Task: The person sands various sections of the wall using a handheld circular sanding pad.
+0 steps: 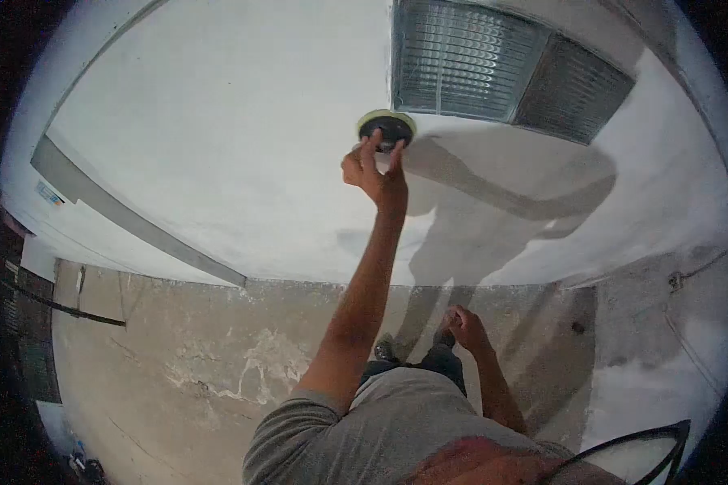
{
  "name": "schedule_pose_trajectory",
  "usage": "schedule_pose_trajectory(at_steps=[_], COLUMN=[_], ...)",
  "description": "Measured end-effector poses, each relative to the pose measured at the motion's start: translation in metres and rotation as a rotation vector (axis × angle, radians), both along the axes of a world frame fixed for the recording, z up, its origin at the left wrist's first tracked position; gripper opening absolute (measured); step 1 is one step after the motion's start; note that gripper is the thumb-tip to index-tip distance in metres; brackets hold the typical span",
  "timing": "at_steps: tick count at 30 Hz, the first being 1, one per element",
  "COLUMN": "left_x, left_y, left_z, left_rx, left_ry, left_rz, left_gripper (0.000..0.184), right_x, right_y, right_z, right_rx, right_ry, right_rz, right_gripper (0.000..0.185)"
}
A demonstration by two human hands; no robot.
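My left hand (374, 170) is raised to the white wall (218, 121), its fingers closed on the black back of a round pad (387, 129) with a yellow-green rim. The pad lies against the wall, just below the lower left corner of a glass block window (469, 61). Down by my waist, my right hand (467, 330) hangs over the floor near my legs. Its fingers are bent and close together; whether anything small is between them cannot be made out.
A grey strip (137, 210) runs along the wall at the left. The concrete floor (162, 347) has whitish stains. A dark cable (73, 309) shows at the far left, and a small fixture (676, 280) at the right. My shadow falls on the wall.
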State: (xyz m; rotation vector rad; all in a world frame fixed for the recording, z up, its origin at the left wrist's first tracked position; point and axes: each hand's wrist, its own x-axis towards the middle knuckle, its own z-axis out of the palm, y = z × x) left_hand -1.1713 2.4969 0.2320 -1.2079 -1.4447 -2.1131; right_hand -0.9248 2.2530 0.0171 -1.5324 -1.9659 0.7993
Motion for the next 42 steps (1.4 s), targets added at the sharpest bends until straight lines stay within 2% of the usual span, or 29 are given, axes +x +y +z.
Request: schedule_pose_trajectory(at_steps=[2, 6, 8, 9, 11, 12, 14, 19, 21, 23, 24, 27, 29, 32, 35, 37, 38, 42], left_x=[0.017, 0.057, 0.071, 0.077, 0.085, 0.086, 0.096, 0.124, 0.141, 0.176, 0.186, 0.215, 0.243, 0.296, 0.345, 0.372, 0.38, 0.38], left_y=[0.008, 0.006, 0.01, 0.011, 0.015, 0.013, 0.013, 0.022, 0.025, 0.025, 0.027, 0.028, 0.028, 0.026, 0.024, 0.025, 0.02, 0.024], left_z=[-0.013, -0.005, -0.007, -0.01, -0.008, -0.009, -0.008, -0.008, -0.009, -0.005, -0.002, -0.001, -0.004, -0.014, -0.019, -0.018, -0.018, -0.029], left_rx=[0.052, 0.023, 0.025, 0.018, 0.123, 0.023, 0.001, -0.005, 0.088, 0.101, 0.116, 0.149, 0.175, 0.013, -0.072, -0.056, -0.16, -0.129], left_ry=[0.067, -0.007, -0.032, -0.039, -0.103, -0.047, -0.075, -0.177, -0.237, -0.259, -0.282, -0.292, -0.259, -0.149, -0.075, 0.114, 0.136, 0.217], left_rz=[-0.06, -0.15, -0.158, -0.172, -0.165, -0.103, -0.129, -0.215, -0.284, -0.229, -0.168, -0.149, -0.221, -0.203, -0.267, -0.262, -0.319, -0.211], left_gripper=[0.052, 0.057, 0.06, 0.06, 0.063, 0.062, 0.06, 0.054, 0.065, 0.058, 0.052, 0.052, 0.049, 0.053, 0.055, 0.056, 0.055, 0.052], right_x=[-0.002, 0.008, 0.001, 0.004, 0.012, 0.018, 0.024, 0.029, 0.04, 0.082, 0.096, 0.144, 0.174, 0.207, 0.241, 0.262, 0.268, 0.288], right_y=[0.004, 0.005, 0.01, 0.005, 0.004, 0.003, 0.005, 0.004, 0.006, 0.008, 0.011, 0.011, 0.011, 0.013, 0.014, 0.02, 0.021, 0.027], right_z=[0.011, -0.004, 0.031, 0.027, 0.015, 0.012, 0.019, 0.046, 0.055, 0.052, 0.051, 0.032, 0.024, 0.039, 0.041, 0.029, 0.024, 0.033], right_rx=[-0.246, -0.163, -0.323, -0.331, -0.034, -0.033, -0.161, -0.148, -0.131, -0.251, -0.247, -0.162, -0.05, -0.201, -0.141, -0.148, -0.157, -0.13], right_ry=[-0.003, -0.034, -0.044, -0.048, 0.028, 0.028, 0.003, -0.056, -0.05, -0.091, -0.087, -0.01, -0.038, -0.093, -0.073, -0.064, -0.066, 0.014], right_rz=[-0.021, -0.009, -0.017, -0.032, 0.002, -0.009, -0.012, -0.046, -0.068, -0.049, -0.052, -0.053, -0.022, -0.157, -0.176, -0.185, -0.199, -0.182], right_gripper=[0.039, 0.038, 0.036, 0.036, 0.035, 0.035, 0.036, 0.034, 0.034, 0.033, 0.033, 0.037, 0.036, 0.033, 0.032, 0.031, 0.03, 0.029])
